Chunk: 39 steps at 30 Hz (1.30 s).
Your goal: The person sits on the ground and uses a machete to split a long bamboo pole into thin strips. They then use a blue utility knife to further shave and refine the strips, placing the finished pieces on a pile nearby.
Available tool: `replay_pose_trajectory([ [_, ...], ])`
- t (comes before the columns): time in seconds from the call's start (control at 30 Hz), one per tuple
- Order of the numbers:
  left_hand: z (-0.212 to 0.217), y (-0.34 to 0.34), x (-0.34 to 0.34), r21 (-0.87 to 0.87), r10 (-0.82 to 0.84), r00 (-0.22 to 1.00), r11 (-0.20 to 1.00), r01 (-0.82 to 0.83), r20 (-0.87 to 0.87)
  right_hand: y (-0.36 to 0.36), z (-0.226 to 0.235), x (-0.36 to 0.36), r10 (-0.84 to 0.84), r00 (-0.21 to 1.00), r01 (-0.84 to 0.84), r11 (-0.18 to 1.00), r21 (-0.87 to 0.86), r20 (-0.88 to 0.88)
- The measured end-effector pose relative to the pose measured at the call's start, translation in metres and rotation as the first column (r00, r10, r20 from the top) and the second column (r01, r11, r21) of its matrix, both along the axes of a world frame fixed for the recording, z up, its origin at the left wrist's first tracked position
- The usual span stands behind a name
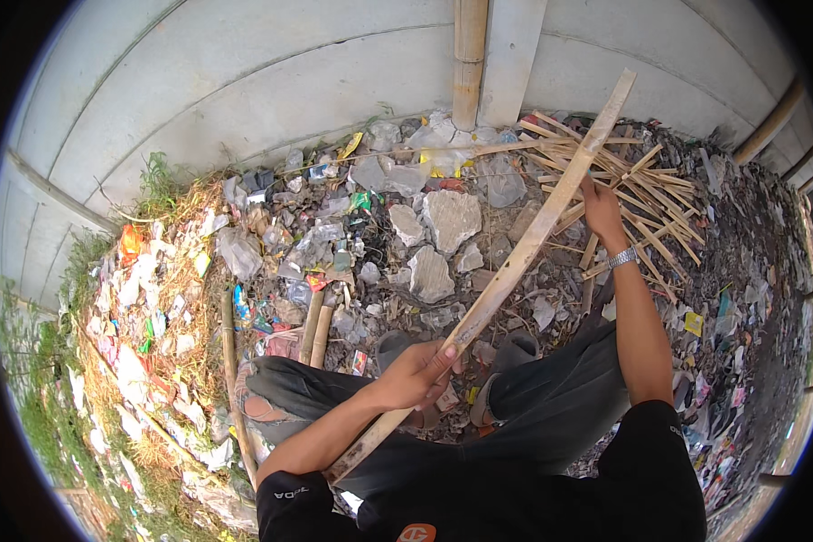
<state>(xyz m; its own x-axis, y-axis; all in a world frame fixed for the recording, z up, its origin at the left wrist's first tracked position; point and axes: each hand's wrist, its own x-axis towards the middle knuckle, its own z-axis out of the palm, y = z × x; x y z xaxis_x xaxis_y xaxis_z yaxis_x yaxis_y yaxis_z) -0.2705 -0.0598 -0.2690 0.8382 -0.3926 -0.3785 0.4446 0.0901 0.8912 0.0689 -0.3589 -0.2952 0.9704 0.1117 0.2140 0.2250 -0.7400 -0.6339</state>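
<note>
A long, pale wooden slat [526, 244] with dark specks runs diagonally from beside my left forearm up toward the wall. My left hand [415, 375] is closed around its lower part, thumb on top, above my bent knees. Beside the slat's upper part is my right hand [602, 214], fingers curled in, with a watch on the wrist. What those fingers hold is hidden; a dark narrow shape shows below the wrist, too unclear to name. Just past my right hand lies a loose pile of thin split sticks [664, 194], crossing one another on the ground.
Broken concrete chunks [452, 219] lie ahead amid scattered plastic litter. A pale panel wall [334, 86] curves across the back, with a bamboo pole [469, 68] standing against it. Bamboo pieces [322, 334] lie by my left knee. Dry straw [194, 303] and weeds cover the left side.
</note>
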Motion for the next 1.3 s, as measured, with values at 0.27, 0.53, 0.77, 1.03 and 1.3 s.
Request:
replay_pose_trajectory([
  [0.27,-0.031,0.042,0.030,-0.004,0.465,0.885,0.885,-0.466,-0.022,0.097,0.017,-0.149,0.636,0.766,-0.642,0.763,-0.074,-0.095],
  [0.53,-0.042,0.028,0.028,0.030,0.429,0.903,0.903,-0.429,-0.032,0.137,-0.001,-0.188,0.762,0.630,-0.777,0.619,-0.119,-0.152],
  [0.77,-0.046,0.011,0.020,0.118,0.332,0.942,0.938,-0.326,-0.042,0.130,-0.022,-0.145,0.559,0.801,-0.592,0.794,-0.142,-0.213],
  [1.03,-0.033,0.017,0.006,0.062,0.235,0.971,0.971,-0.233,-0.036,0.090,0.009,-0.098,0.492,0.869,-0.495,0.862,-0.114,-0.055],
  [1.3,-0.030,0.022,0.018,0.058,0.348,0.937,0.937,-0.346,-0.029,0.123,0.002,-0.190,0.773,0.624,-0.780,0.608,-0.150,-0.110],
])
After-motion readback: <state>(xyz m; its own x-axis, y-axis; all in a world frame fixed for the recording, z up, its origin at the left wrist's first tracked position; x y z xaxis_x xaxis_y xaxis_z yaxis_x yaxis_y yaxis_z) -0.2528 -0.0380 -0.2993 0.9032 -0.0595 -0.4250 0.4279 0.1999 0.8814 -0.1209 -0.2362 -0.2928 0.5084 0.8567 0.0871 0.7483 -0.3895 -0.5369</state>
